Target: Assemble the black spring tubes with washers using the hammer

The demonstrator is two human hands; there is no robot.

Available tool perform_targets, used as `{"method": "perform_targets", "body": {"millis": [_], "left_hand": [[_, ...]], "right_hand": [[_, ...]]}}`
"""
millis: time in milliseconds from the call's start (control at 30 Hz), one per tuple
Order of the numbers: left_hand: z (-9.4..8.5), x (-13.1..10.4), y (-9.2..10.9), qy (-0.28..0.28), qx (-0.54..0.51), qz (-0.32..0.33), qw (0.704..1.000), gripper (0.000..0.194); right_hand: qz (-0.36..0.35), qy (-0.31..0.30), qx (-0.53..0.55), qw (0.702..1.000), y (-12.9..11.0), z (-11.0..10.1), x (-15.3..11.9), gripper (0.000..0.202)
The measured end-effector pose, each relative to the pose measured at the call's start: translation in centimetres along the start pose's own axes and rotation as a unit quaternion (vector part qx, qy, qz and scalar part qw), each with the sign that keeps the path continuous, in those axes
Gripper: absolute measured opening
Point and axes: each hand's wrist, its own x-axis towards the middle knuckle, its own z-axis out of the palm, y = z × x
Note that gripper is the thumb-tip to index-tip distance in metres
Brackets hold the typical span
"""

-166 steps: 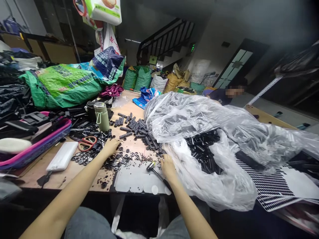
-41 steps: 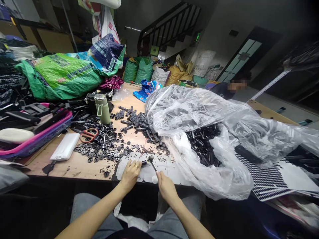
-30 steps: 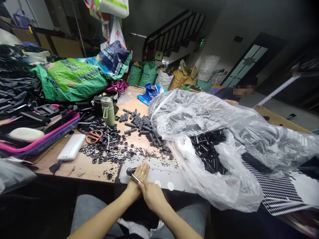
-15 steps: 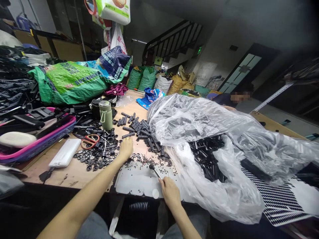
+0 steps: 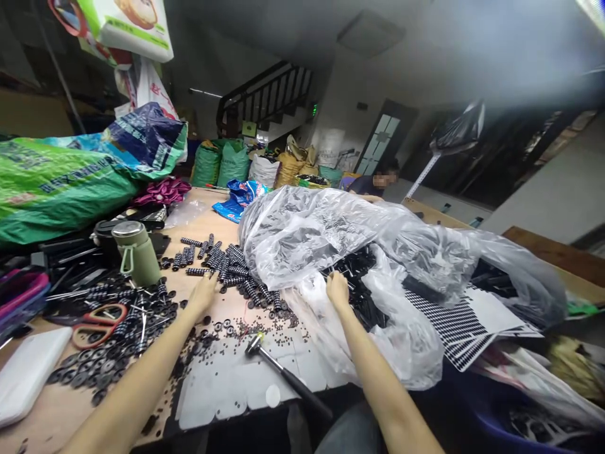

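Observation:
My left hand is closed at the near edge of a pile of black-and-white patterned cylinders. Its fingertips face away from me, so what they hold, if anything, is hidden. My right hand has its fingers curled at the mouth of a clear plastic bag, against the black tube-like parts inside; I cannot make out what is in its grip. Between my arms a small hammer lies on a pale sheet, its handle sticking out over the table's front edge.
Small black discs, orange-handled scissors, a green flask and a white box-like object lie on the left. Patterned sheets are at the right. A person is beyond the bag.
My right hand has let go of the hammer and moved up to the bag's opening. My left hand has moved to the patterned cylinders. The view has turned right.

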Motion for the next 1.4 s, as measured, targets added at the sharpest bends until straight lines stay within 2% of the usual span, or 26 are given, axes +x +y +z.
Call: {"method": "perform_targets", "body": {"millis": [67,100,167,200,267,300,367,467,533,567,633,667,700,733,800,867,900,967,1000,1133,1333,1400], "left_hand": [[-0.1,-1.0,1.2,0.040,-0.151,-0.053,0.986,0.037],[-0.2,-1.7,1.9,0.050,-0.257,-0.098,0.960,0.036],[-0.2,-3.4,3.4,0.026,-0.445,-0.199,0.873,0.032],[-0.2,-4.4,4.0,0.003,-0.504,-0.236,0.831,0.030],[-0.3,-6.5,5.0,-0.032,-0.555,-0.256,0.791,0.028],[-0.5,-7.5,5.4,-0.043,-0.563,-0.250,0.787,0.029],[-1.0,-9.5,6.2,-0.053,-0.550,-0.231,0.801,0.033],[-2.2,-11.9,8.4,-0.032,-0.462,-0.162,0.871,0.039],[-3.1,-13.1,10.5,-0.016,-0.421,-0.065,0.904,0.037],[-3.4,-13.7,11.7,-0.026,-0.421,-0.012,0.907,0.034],[-3.8,-14.4,13.6,-0.100,-0.454,0.044,0.884,0.027],[-3.9,-14.7,14.2,-0.149,-0.483,0.034,0.862,0.024],[-3.8,-15.0,14.6,-0.193,-0.513,0.002,0.836,0.022],[-3.7,-15.2,14.7,-0.220,-0.542,-0.046,0.809,0.023],[-3.6,-15.6,14.2,-0.220,-0.589,-0.144,0.765,0.026],[-3.6,-15.9,13.3,-0.197,-0.609,-0.189,0.745,0.029],[-3.7,-16.0,12.9,-0.189,-0.610,-0.195,0.744,0.030],[-4.1,-16.3,12.2,-0.179,-0.618,-0.193,0.741,0.030],[-4.3,-16.4,11.9,-0.171,-0.634,-0.192,0.730,0.031],[-4.9,-16.8,11.3,-0.123,-0.717,-0.181,0.662,0.034],[-5.1,-17.3,11.0,-0.120,-0.705,-0.208,0.667,0.050],[-5.1,-17.4,11.1,-0.119,-0.701,-0.228,0.666,0.049]], "right_hand": [[0.039,0.000,-0.009,0.999,0.9,0.1,2.9,0.026],[0.055,-0.005,-0.012,0.998,1.1,0.2,3.8,0.027],[0.074,-0.018,-0.017,0.997,1.1,0.5,4.7,0.028],[0.076,-0.025,-0.020,0.997,1.0,0.6,4.7,0.028],[0.065,-0.034,-0.027,0.997,0.8,0.4,4.4,0.026],[0.052,-0.035,-0.032,0.998,0.8,0.0,4.1,0.025],[0.015,-0.032,-0.042,0.998,0.7,-1.3,2.9,0.024],[-0.061,-0.038,-0.048,0.996,0.4,-4.4,0.0,0.022],[-0.154,-0.109,-0.023,0.982,-0.7,-6.6,-2.8,0.017],[-0.226,-0.183,0.007,0.957,-1.4,-7.5,-4.4,0.015],[-0.357,-0.322,0.090,0.872,-3.3,-8.6,-7.7,0.015],[-0.398,-0.343,0.122,0.842,-4.3,-8.8,-9.3,0.017],[-0.420,-0.325,0.151,0.834,-5.1,-8.6,-10.8,0.021],[-0.429,-0.287,0.170,0.839,-5.8,-8.2,-12.1,0.028],[-0.426,-0.196,0.187,0.863,-6.8,-6.5,-14.5,0.061],[-0.416,-0.153,0.181,0.878,-7.3,-4.4,-16.4,0.096],[-0.410,-0.145,0.178,0.883,-7.4,-3.3,-17.1,0.104],[-0.393,-0.132,0.189,0.890,-7.5,-1.7,-18.0,0.107],[-0.387,-0.127,0.204,0.890,-7.5,-1.2,-18.3,0.109],[-0.394,-0.136,0.275,0.867,-7.3,-0.9,-18.6,0.115],[-0.441,-0.150,0.338,0.818,-7.4,-1.1,-20.0,0.112],[-0.449,-0.155,0.352,0.806,-7.6,-0.9,-20.6,0.114]]}}
